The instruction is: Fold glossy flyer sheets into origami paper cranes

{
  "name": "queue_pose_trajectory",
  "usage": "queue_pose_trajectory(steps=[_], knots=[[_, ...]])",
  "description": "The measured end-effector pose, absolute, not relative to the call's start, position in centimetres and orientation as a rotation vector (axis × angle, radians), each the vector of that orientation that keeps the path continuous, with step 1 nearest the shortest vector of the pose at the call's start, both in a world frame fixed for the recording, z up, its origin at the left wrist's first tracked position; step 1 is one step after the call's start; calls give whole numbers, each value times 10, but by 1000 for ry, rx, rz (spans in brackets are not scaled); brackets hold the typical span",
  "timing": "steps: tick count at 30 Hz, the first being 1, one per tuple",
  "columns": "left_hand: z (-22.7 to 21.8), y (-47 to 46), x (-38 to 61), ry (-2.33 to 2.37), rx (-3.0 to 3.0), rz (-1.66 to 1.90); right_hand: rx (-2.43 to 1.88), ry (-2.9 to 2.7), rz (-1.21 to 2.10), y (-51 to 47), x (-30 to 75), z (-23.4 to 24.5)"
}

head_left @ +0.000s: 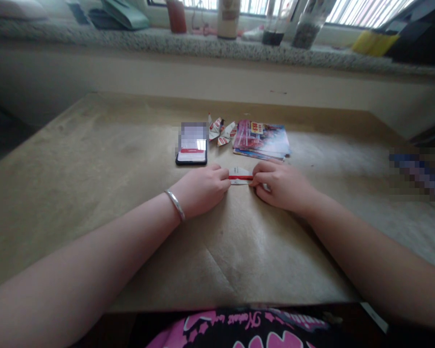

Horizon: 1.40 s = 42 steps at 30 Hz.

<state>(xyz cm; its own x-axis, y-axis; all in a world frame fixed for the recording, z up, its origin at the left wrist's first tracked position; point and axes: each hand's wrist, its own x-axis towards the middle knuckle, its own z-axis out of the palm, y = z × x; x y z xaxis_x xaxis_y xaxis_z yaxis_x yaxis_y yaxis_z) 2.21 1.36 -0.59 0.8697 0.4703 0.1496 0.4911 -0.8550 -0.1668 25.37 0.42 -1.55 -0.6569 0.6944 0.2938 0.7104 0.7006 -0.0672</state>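
Pinching the red-striped folded paper (240,177) by its two ends, your left hand (205,189) and right hand (284,186) grip it between the worktop's (188,261) near and far edges, nearer you than the smartphone (192,152) and the leaflet stack (264,139).

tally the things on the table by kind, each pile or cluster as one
Folded white paper with red strip, between left hand and right hand: 1
Black-edged rectangular phone: 1
Cluster of red-and-white folded paper shapes: 1
Pink-and-blue printed paper stack: 1
Blurred bluish thing, far right: 1
Total: 5
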Motion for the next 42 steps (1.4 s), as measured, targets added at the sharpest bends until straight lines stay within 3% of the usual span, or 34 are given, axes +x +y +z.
queue_pose_trajectory(steps=[21, 42], knots=[[-10, 16, 19, -847, -2811, -254, -1143, -2325, 232, 11, 252, -30], [-14, 18, 17, -888, -2919, -280, -902, -2496, 46, 18, 257, -32]])
